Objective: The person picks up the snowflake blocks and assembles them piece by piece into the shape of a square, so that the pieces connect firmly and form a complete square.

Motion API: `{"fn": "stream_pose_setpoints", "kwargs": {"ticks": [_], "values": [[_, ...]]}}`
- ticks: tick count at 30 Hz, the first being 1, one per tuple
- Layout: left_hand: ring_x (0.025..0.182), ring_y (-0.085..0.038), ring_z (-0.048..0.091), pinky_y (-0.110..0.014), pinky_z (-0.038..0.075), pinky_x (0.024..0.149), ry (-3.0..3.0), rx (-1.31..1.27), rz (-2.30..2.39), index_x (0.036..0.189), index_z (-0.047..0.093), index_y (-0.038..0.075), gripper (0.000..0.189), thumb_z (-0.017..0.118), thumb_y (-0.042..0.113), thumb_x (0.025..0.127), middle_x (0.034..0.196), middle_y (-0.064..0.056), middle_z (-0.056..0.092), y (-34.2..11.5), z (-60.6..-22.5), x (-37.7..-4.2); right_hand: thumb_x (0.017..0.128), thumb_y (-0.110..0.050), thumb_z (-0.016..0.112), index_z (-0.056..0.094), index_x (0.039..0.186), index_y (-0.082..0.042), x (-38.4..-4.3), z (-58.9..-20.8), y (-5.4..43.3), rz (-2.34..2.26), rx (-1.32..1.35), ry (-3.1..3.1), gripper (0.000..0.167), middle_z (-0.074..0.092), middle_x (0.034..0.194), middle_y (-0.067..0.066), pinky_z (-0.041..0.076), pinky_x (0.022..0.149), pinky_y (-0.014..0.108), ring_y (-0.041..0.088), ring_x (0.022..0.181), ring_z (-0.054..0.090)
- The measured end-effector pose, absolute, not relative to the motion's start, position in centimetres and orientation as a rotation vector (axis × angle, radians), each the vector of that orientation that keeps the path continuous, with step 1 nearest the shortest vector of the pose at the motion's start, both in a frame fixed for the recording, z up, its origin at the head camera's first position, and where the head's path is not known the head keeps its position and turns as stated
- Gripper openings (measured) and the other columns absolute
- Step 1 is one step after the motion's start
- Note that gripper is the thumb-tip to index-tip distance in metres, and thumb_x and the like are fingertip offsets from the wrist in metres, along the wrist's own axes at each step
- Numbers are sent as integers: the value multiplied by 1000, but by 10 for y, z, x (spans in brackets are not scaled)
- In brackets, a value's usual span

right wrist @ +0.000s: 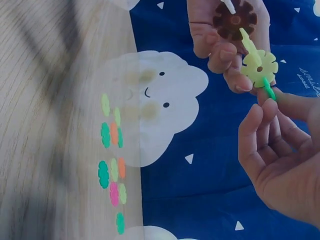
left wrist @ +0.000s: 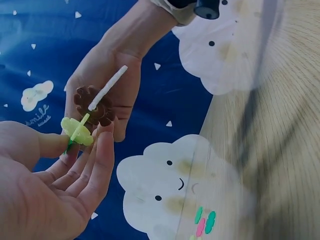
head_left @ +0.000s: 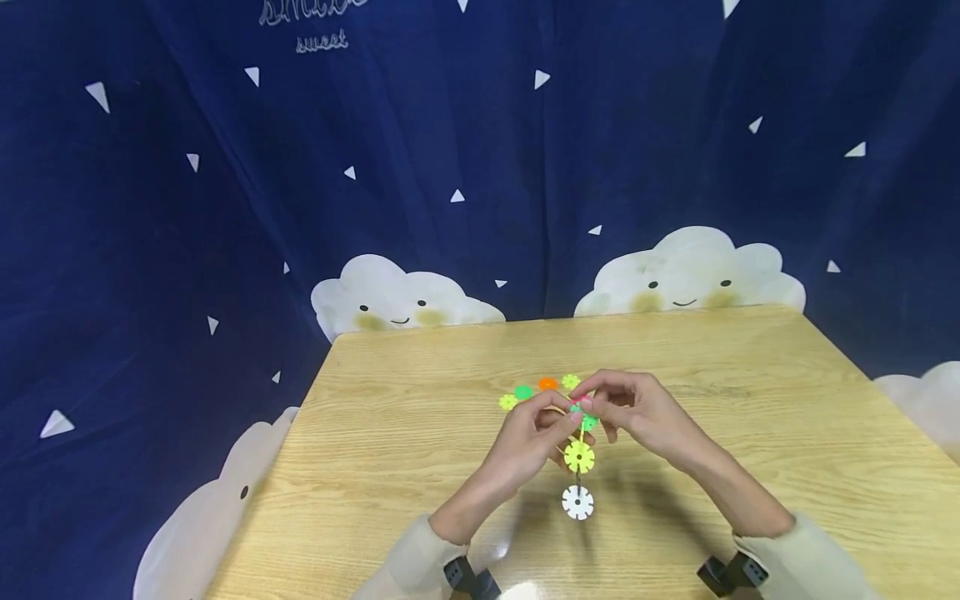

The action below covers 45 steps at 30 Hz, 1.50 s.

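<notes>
A chain of notched plastic snowflake discs hangs between the two hands. Lowest is a white disc (head_left: 572,507), linked above it a brown disc (right wrist: 247,16), then yellow discs (head_left: 573,454) and green ones (head_left: 592,423) near the fingers. My left hand (head_left: 528,437) pinches the upper part of the chain at a green disc between thumb and index finger. Opposite it, my right hand (head_left: 641,408) pinches a pink disc (head_left: 581,401) right against that green one. The fingertips of both hands nearly meet and partly cover these pieces.
Loose discs lie on the wooden table (head_left: 405,408) beyond the hands, among them an orange disc (head_left: 548,383), a green disc (head_left: 522,392) and a yellow disc (head_left: 507,402). A dark blue curtain (head_left: 420,133) with clouds hangs behind the table's far edge.
</notes>
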<state>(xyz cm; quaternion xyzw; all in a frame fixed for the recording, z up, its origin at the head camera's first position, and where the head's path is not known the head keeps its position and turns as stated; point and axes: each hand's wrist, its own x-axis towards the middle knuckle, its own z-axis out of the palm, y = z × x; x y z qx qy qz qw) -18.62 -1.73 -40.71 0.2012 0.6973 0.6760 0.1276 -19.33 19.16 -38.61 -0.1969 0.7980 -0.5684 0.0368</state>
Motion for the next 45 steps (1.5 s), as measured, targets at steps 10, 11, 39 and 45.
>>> {"fn": "stream_pose_setpoints", "kwargs": {"ticks": [10, 11, 39, 45], "values": [[67, -15, 71, -39, 63, 64, 2038, 500, 1989, 114, 63, 5, 18, 63, 19, 104, 94, -16, 78, -20, -407, -187, 106, -19, 62, 68, 120, 3, -215, -412, 205, -1851, -411, 2422, 27, 67, 93, 18, 58, 59, 36, 18, 60, 59], [67, -15, 71, -40, 63, 65, 2037, 500, 1989, 118, 63, 5, 20, 63, 19, 104, 94, -16, 78, -21, -407, -187, 105, -18, 63, 67, 121, 2, -217, -416, 206, -1843, -389, 2427, 26, 68, 96, 19, 58, 59, 36, 18, 61, 59], [73, -16, 63, -31, 60, 66, 2134, 447, 1967, 113, 65, 6, 15, 58, 15, 102, 94, -12, 74, -26, -407, -191, 89, 8, 69, 64, 128, 1, -245, -497, 194, -1632, -306, 2449, 41, 64, 129, 26, 53, 50, 28, 19, 61, 59], [71, -16, 63, -32, 61, 66, 2126, 440, 1982, 113, 64, 3, 18, 59, 17, 103, 88, -8, 70, -25, -405, -191, 87, 11, 71, 70, 114, -3, -248, -497, 186, -1499, -293, 2611, 31, 70, 109, 18, 49, 49, 24, 16, 57, 58]]}}
